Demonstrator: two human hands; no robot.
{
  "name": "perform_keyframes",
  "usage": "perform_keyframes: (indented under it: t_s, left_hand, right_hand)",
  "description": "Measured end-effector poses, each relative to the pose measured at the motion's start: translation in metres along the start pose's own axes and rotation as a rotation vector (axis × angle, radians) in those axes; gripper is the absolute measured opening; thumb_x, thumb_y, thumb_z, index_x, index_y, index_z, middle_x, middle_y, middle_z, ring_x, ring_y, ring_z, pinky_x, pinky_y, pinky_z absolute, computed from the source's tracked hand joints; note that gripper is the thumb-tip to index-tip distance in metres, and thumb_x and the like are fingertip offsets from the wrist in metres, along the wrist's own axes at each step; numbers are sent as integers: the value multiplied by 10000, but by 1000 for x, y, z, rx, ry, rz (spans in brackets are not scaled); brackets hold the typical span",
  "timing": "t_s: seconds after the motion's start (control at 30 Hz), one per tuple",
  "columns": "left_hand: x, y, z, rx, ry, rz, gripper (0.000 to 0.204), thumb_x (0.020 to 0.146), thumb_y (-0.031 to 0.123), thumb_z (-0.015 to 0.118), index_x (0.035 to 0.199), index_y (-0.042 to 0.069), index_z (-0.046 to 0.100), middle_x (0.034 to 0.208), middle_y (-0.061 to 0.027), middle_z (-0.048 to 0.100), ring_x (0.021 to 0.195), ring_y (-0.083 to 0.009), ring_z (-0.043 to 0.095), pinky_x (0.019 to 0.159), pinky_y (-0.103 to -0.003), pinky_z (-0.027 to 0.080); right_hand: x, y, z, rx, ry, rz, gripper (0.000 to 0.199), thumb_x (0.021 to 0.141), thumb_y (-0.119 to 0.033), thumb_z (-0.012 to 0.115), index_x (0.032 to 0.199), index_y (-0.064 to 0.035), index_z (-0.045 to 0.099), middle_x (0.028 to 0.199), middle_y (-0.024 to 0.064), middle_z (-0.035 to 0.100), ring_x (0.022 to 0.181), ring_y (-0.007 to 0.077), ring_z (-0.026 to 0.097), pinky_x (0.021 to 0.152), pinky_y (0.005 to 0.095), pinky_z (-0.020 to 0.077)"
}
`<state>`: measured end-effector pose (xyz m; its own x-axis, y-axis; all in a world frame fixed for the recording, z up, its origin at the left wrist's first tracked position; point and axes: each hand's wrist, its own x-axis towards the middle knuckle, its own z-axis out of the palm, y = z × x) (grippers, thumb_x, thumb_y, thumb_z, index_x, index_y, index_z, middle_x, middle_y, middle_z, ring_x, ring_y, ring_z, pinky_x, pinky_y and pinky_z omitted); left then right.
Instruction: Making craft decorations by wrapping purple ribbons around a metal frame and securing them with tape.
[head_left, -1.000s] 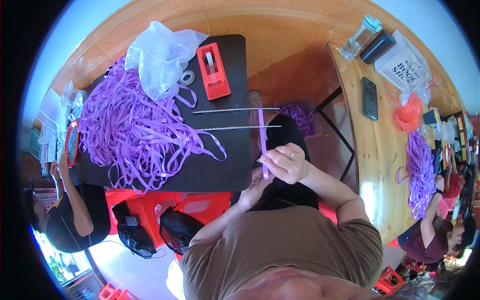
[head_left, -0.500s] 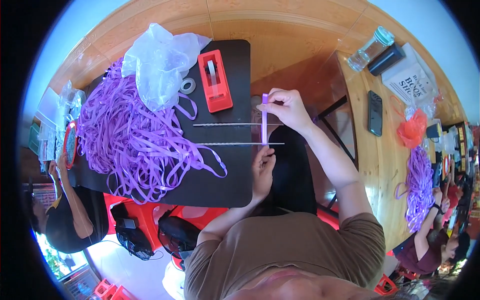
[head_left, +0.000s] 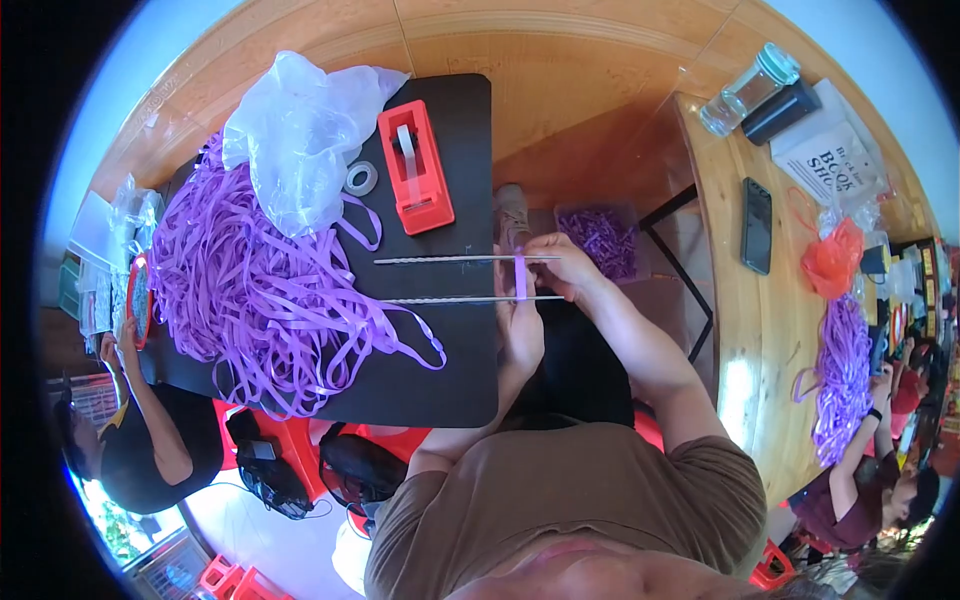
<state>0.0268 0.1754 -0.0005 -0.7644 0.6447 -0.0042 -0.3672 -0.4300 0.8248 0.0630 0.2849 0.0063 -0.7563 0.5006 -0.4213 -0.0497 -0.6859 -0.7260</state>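
Two thin twisted metal rods (head_left: 425,260) lie parallel over the black table (head_left: 455,390) and jut past its right edge. A short purple ribbon (head_left: 520,277) spans them near their free ends. My right hand (head_left: 567,268) is closed at the ribbon's far end, by the far rod, with its fingertips partly hidden. Close to the near rod, my left hand (head_left: 522,335) pinches at the ribbon from below, its fingers partly behind the rod and ribbon. A big heap of loose purple ribbon (head_left: 250,290) covers the table's left side.
A red tape dispenser (head_left: 425,205), a tape roll (head_left: 361,179) and a clear plastic bag (head_left: 285,140) sit on the black table. Below, a bin (head_left: 600,240) holds purple pieces. On the wooden table (head_left: 735,310) are a phone (head_left: 757,225) and bottle (head_left: 745,92). Other people work at both sides.
My right hand has come down toward the rods, and the upright ribbon now lies shorter across them. My left hand's fingers have moved up to the rods. The view has shifted slightly.
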Motion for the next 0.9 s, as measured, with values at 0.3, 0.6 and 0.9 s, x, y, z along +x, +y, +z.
perform_keyframes:
  t_s: [0.3, 0.6, 0.9]
  left_hand:
    - [0, 4, -3, -45, -26, -43, 128, 941, 151, 552, 1029, 76, 609, 1022, 0, 562, 903, -101, 552, 774, -247, 447]
    - [-8, 6, -8, -255, 10, -243, 164, 930, 106, 554, 1073, 37, 592, 1015, -61, 613, 917, -157, 593, 817, -287, 482]
    - [-14, 14, 2, -220, 107, -208, 178, 896, 5, 512, 1043, 26, 610, 1032, -69, 612, 930, -144, 586, 813, -271, 474]
  right_hand:
    - [-36, 33, 7, 123, 62, -5, 92, 846, -102, 612, 859, -34, 673, 690, 33, 633, 567, 102, 570, 502, 240, 434]
    - [-78, 43, 22, -277, 36, -529, 251, 839, 20, 604, 1089, 12, 615, 973, 67, 646, 894, 125, 603, 792, 243, 480]
    - [-69, 63, 27, -128, 103, -595, 82, 849, -2, 594, 895, 13, 660, 811, 19, 644, 737, 76, 578, 683, 213, 467]
